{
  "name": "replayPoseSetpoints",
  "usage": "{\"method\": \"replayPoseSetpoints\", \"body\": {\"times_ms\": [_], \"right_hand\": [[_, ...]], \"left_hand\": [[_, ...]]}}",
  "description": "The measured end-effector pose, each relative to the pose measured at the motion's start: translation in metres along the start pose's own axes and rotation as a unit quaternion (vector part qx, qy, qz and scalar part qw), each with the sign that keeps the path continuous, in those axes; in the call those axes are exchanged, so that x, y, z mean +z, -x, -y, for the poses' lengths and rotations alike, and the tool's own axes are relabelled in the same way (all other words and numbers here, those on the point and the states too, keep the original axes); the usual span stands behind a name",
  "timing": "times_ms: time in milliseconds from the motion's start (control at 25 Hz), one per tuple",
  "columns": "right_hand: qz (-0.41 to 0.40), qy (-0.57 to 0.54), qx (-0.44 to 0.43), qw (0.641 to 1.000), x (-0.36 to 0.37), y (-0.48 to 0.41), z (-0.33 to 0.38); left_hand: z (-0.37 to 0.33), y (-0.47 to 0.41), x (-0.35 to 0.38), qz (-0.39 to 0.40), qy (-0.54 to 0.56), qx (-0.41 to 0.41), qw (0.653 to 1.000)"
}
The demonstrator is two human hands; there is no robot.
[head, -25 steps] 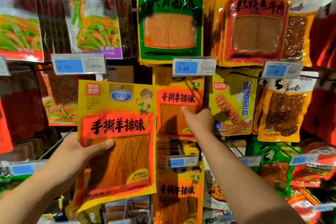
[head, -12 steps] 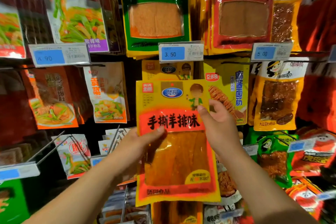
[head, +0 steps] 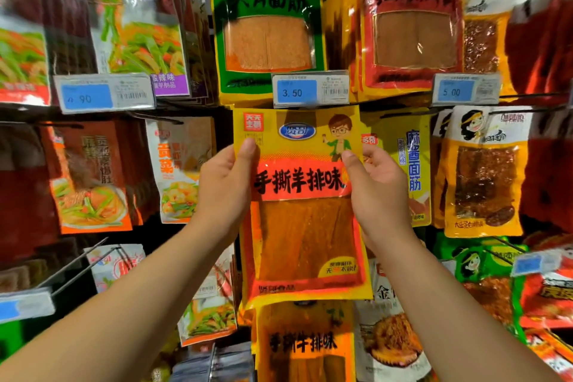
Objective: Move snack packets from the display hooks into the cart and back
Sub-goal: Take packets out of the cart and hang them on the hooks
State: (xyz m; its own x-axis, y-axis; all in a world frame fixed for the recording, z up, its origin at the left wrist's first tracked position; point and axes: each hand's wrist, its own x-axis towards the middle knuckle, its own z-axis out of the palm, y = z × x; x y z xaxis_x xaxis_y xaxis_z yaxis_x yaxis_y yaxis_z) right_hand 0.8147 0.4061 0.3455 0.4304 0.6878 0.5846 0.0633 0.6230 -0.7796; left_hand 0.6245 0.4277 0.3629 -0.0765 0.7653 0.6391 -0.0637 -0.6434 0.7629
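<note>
both hands grip one packet [head: 302, 211] at centre frame: left hand [head: 224, 187] pinches its left edge, right hand [head: 376, 192] its right edge, upright just under the 3.50 tag [head: 310, 90], rack packets behind

The single head-worn camera faces forward at the hook display [head: 74, 263] from close up. The left hand [head: 226, 186] and right hand [head: 379, 195] reach in from the bottom corners to mid-frame, either side of the yellow snack packet [head: 305, 232], with the 3.50 price tag [head: 310, 90] just above them.
</note>
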Motion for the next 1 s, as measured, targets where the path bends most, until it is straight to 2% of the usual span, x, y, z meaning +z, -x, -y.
{"method": "replayPoseSetpoints", "body": {"times_ms": [160, 320, 560, 720, 1000], "right_hand": [[0.025, -0.031, -0.023, 0.999, -0.003, 0.003, 0.006], [0.021, -0.034, -0.002, 0.999, -0.003, -0.001, 0.002], [0.023, -0.065, 0.002, 0.998, -0.001, -0.002, -0.009], [0.005, -0.103, 0.027, 0.994, 0.004, -0.01, -0.007], [-0.015, -0.13, 0.04, 0.991, 0.005, -0.019, -0.003]], "left_hand": [[0.004, -0.003, -0.001, 0.016, 0.031, 0.04, 0.999], [0.011, -0.005, -0.003, 0.046, 0.044, 0.024, 0.998], [0.021, -0.009, 0.005, 0.0, 0.039, 0.032, 0.999], [0.016, -0.021, 0.008, 0.002, 0.051, 0.003, 0.999], [0.005, -0.032, 0.021, 0.004, 0.027, 0.006, 1.0]]}}
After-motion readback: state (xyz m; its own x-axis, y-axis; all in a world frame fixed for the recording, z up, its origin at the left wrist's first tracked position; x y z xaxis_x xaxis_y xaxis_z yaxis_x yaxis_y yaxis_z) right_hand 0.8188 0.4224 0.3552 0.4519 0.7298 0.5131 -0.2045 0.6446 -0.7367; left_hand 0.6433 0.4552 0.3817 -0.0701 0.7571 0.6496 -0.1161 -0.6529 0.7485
